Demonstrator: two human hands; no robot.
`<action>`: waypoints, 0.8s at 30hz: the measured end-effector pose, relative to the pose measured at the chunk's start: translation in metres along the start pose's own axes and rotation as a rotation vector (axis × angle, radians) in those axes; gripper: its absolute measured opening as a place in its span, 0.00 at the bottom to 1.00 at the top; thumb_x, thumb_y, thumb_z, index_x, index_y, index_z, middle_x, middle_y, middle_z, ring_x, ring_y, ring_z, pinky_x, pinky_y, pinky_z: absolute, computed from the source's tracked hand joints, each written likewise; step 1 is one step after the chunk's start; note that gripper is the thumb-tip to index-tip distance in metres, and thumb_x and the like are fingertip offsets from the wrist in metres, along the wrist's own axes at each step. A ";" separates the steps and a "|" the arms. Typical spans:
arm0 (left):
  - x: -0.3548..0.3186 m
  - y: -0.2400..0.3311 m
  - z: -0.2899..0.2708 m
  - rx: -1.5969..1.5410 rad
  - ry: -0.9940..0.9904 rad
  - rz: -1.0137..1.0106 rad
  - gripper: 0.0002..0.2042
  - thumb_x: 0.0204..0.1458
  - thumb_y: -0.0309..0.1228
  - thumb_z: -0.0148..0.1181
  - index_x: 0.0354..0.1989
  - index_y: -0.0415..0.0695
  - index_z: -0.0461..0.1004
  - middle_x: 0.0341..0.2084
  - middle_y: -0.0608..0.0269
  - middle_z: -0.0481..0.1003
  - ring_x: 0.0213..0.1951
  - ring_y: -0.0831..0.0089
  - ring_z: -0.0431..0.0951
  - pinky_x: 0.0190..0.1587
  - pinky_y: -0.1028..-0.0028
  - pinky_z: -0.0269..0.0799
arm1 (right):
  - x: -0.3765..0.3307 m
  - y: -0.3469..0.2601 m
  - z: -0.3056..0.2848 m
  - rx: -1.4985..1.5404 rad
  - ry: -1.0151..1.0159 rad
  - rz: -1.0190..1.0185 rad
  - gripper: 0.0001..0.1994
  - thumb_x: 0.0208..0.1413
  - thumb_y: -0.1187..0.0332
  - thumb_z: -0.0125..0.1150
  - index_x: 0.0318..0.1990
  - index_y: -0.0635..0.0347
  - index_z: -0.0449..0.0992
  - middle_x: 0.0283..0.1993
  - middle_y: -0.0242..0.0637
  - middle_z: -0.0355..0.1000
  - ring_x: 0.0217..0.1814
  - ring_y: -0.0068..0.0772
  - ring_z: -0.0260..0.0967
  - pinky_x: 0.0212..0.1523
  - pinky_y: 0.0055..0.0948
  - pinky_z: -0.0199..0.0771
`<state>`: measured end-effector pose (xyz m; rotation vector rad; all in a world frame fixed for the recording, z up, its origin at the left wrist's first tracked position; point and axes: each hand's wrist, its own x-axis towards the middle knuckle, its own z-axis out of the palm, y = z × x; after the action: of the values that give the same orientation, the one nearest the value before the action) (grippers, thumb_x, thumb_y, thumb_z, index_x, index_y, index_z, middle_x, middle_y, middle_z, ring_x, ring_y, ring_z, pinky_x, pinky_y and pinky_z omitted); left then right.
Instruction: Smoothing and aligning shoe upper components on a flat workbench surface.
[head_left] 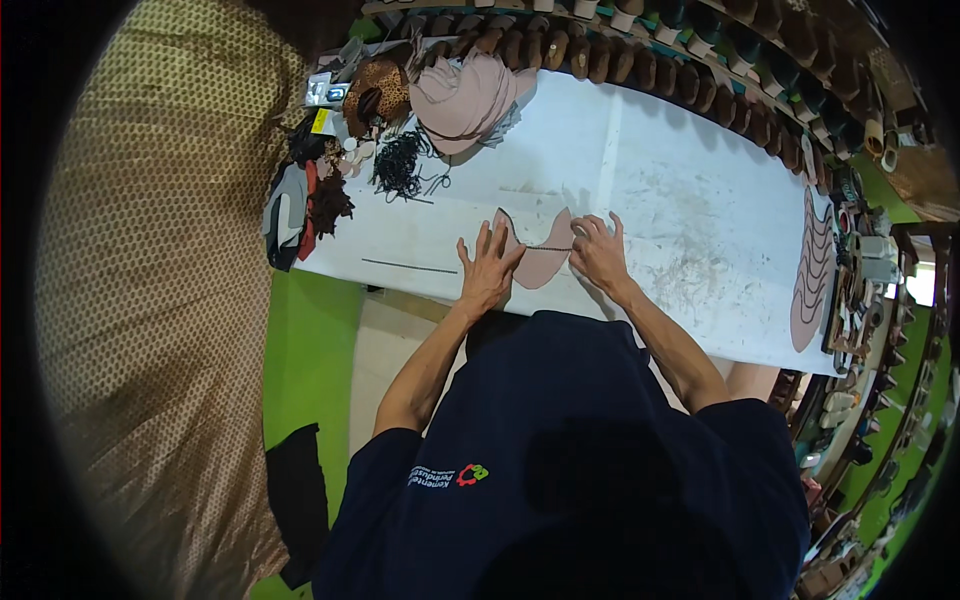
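The pink piece (542, 270) lies flat on the white-covered table (450, 222), near its front edge and directly before the person, with its two points turned away from the body. A dark strip (548, 248) runs along the inner edge between those points. The left hand (487, 268) is spread wide, fingers and thumb at the piece's left side; it grips nothing visibly and appears to serve as a weight against slipping. The right hand (600, 256) is narrower, fingers bent, tips close together at the piece's right side; whether strip or material is pinched there cannot be told. Its position opposite the left suggests the edge is being controlled from both ends. One loose strip (408, 265) lies straight and apart, left of the left hand, presumably for easy reach. Farther back are a tangle of black strips (398, 168) and, just beyond, a heap of pink pieces (468, 100), seemingly kept clear of the working spot. At the table's right end, dark-edged pieces (812, 268) lie overlapped in a row, their edges exposed, probably so that the edging is not covered.
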<state>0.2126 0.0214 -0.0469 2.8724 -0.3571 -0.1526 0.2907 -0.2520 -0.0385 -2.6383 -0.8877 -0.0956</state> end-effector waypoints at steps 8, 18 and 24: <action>0.003 0.000 -0.001 -0.017 0.000 0.000 0.33 0.58 0.29 0.66 0.72 0.72 0.68 0.83 0.54 0.41 0.81 0.45 0.40 0.69 0.21 0.38 | -0.004 -0.006 0.001 0.149 0.118 0.109 0.08 0.55 0.62 0.66 0.38 0.52 0.85 0.65 0.36 0.71 0.73 0.41 0.62 0.76 0.69 0.45; 0.001 0.003 0.001 -0.029 0.014 -0.027 0.31 0.61 0.31 0.62 0.72 0.74 0.68 0.83 0.56 0.41 0.81 0.44 0.41 0.68 0.21 0.37 | 0.003 -0.016 0.022 -0.022 -0.010 -0.078 0.05 0.55 0.62 0.68 0.35 0.50 0.83 0.65 0.31 0.71 0.74 0.40 0.61 0.76 0.68 0.47; -0.001 -0.001 0.004 -0.036 0.020 -0.028 0.29 0.63 0.33 0.60 0.72 0.75 0.68 0.82 0.56 0.44 0.80 0.43 0.42 0.68 0.20 0.37 | 0.013 -0.019 0.015 0.145 0.043 0.026 0.06 0.53 0.65 0.66 0.33 0.55 0.85 0.61 0.31 0.73 0.73 0.38 0.62 0.76 0.69 0.44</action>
<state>0.2115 0.0219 -0.0510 2.8421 -0.3067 -0.1335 0.2893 -0.2249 -0.0446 -2.5032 -0.8144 -0.0775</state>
